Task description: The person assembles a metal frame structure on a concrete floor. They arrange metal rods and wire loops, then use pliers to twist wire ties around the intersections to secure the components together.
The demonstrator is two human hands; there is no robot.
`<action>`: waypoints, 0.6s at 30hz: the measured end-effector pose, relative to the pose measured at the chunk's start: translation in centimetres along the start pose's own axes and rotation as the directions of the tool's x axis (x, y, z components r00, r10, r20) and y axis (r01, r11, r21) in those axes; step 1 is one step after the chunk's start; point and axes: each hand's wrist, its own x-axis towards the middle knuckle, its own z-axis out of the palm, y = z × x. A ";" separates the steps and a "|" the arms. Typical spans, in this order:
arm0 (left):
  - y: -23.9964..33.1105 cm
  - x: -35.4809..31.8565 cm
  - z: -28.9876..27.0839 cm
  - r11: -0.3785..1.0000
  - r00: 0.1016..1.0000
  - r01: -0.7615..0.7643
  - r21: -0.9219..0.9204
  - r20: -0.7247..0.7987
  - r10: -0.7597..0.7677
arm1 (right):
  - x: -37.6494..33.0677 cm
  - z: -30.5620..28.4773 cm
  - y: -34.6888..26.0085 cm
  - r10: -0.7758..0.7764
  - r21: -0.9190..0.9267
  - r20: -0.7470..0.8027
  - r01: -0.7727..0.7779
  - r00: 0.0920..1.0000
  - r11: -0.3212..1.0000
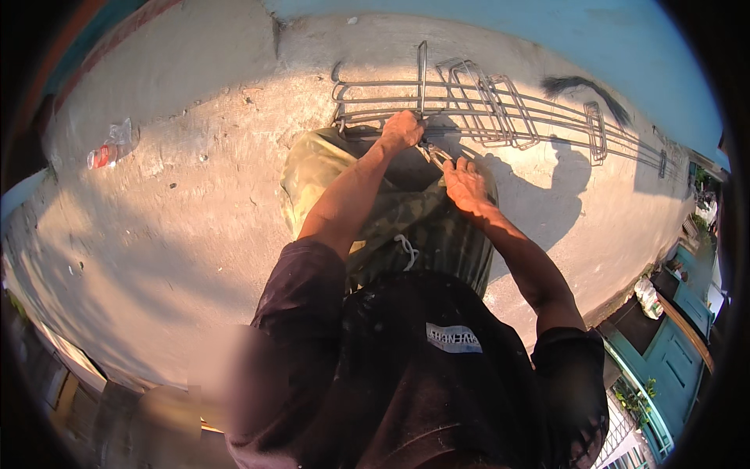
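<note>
Pliers sit in the right hand, fingers wrapped round the handles; from where I stand, the left hand looks closed on the near side of the steel frame, just beside the pliers, though exactly what it pinches is hidden; the frame lies on the concrete ground; I'd judge it best to keep the upright stirrup square to the frame, work the pliers evenly, and hold left fingertips clear.

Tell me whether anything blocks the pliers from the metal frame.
Nothing visible stands between the pliers in the right hand and the metal frame; the left hand is at its near edge, beside the pliers.
</note>
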 end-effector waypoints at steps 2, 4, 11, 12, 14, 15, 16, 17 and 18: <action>-1.9 0.8 0.8 0.994 0.998 0.055 -0.093 0.004 -0.055 | -0.1 -0.6 -0.4 -0.037 -0.006 -0.041 0.036 0.998 0.999; -0.9 1.0 0.1 0.989 0.992 0.115 -0.094 0.055 -0.110 | -0.2 -0.3 0.1 0.001 0.100 0.012 -0.002 1.000 0.995; -0.1 0.3 -0.2 0.983 0.996 -0.088 -0.160 -0.038 0.083 | 0.6 1.6 1.6 0.003 0.432 0.123 -0.056 0.992 0.900; -0.3 0.2 -0.1 0.975 0.994 -0.106 -0.195 -0.054 0.097 | 0.6 1.4 1.6 -0.005 0.487 0.154 -0.072 0.988 0.870; -0.7 0.1 0.0 0.954 0.989 -0.142 -0.265 -0.088 0.122 | 0.2 1.0 1.3 0.002 0.469 0.124 -0.060 0.992 0.881; -0.4 0.1 -0.2 0.966 0.992 -0.121 -0.230 -0.061 0.109 | 0.0 1.0 1.3 0.007 0.461 0.109 -0.057 0.994 0.886; -0.1 0.2 -0.3 0.976 0.995 -0.100 -0.194 -0.035 0.095 | 0.0 1.4 1.5 0.002 0.508 0.082 -0.044 0.997 0.860; 0.3 0.2 -0.4 0.984 0.997 -0.080 -0.156 -0.010 0.080 | 0.0 2.1 1.6 -0.002 0.553 0.054 -0.029 0.999 0.833; -0.3 0.3 -0.3 0.976 0.994 -0.112 -0.188 -0.028 0.109 | 0.0 2.2 1.3 -0.012 0.598 0.027 -0.006 1.000 0.802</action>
